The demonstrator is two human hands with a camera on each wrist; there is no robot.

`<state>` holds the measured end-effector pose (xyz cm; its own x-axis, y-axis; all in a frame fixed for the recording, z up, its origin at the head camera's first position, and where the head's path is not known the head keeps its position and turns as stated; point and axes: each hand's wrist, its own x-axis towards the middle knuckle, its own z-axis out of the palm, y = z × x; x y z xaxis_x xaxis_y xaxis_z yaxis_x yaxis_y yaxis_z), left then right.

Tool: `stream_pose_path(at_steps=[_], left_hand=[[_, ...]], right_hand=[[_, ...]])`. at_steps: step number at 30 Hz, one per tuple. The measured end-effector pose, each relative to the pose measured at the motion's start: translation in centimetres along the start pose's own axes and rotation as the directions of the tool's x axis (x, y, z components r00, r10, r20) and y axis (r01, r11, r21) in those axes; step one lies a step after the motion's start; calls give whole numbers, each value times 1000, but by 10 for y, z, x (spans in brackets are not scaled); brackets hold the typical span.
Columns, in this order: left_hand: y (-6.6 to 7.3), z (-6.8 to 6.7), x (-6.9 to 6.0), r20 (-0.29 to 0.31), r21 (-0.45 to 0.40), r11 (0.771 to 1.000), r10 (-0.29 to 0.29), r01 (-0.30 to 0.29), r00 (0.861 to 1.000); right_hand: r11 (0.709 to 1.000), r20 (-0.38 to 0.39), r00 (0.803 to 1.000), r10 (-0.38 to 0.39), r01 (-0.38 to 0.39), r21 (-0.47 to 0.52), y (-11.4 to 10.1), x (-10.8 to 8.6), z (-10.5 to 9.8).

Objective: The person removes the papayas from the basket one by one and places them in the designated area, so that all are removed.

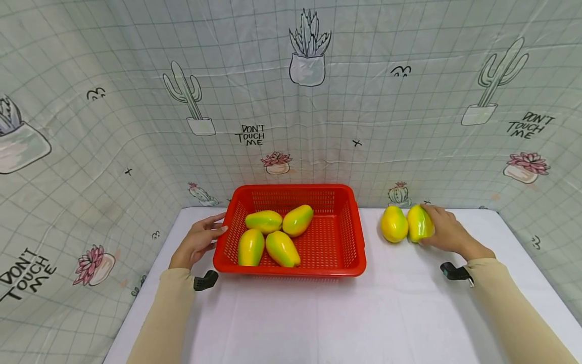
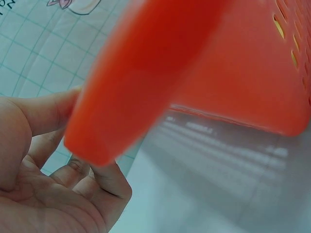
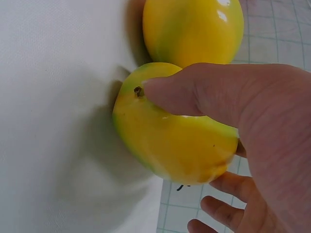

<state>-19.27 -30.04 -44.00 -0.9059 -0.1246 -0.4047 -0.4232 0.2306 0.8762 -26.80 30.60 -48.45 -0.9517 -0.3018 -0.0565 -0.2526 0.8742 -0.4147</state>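
Observation:
A red plastic basket (image 1: 291, 270) stands on the table with several yellow-green mangoes (image 1: 281, 247) in its left part. My left hand (image 1: 200, 240) holds the basket's left rim (image 2: 126, 92), thumb on the outer side and fingers curled beneath it. To the right of the basket, my right hand (image 1: 447, 232) grips a mango (image 1: 419, 223) lying on the table. The right wrist view shows my thumb on that mango (image 3: 170, 141) near its stem end and a finger at its far side. Another mango (image 1: 394, 224) lies right beside it.
A white cloth covers the table (image 1: 291, 323). Behind it and at both sides hangs a grid-patterned curtain (image 1: 364, 111) printed with cacti and lettering. Black wrist devices (image 1: 206, 280) show at both sleeves.

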Motion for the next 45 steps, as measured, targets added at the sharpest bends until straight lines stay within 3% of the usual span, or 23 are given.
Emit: stream_pose_path(at_steps=[30, 45], left_hand=[[-1, 0, 2, -7, -2, 1000, -4, 4, 1000], [-2, -1, 3, 3, -9, 1000, -3, 3, 1000]], right_hand=[[1000, -23, 999, -26, 25, -10, -5, -5, -13], [995, -89, 992, -87, 83, -50, -31, -10, -22]])
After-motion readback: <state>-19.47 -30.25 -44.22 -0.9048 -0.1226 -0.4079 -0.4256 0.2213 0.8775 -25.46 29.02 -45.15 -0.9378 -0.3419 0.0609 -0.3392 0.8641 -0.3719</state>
